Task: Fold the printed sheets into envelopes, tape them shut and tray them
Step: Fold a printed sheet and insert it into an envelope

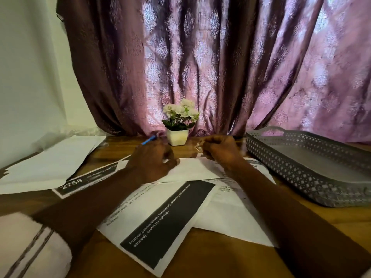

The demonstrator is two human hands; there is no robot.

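– In the middle of the frame, what is laid out?
– A folded white sheet (192, 170) is laid on the table (220, 263), over printed sheets (166, 217) spread toward the lower edge.
– How are the hands held?
– The left hand (152, 159) is set knuckles-up on the sheet's left end, fingers curled. A blue object (149, 140) is seen at its far side, but through the blur it cannot be told whether it is held. A small pale strip (197, 146) is pinched by the right hand (220, 151), fingers curled.
– And around them?
– A grey tray (291, 167) is seen at right, a flower pot (177, 135) behind the hands, and a curtain (220, 57) beyond.
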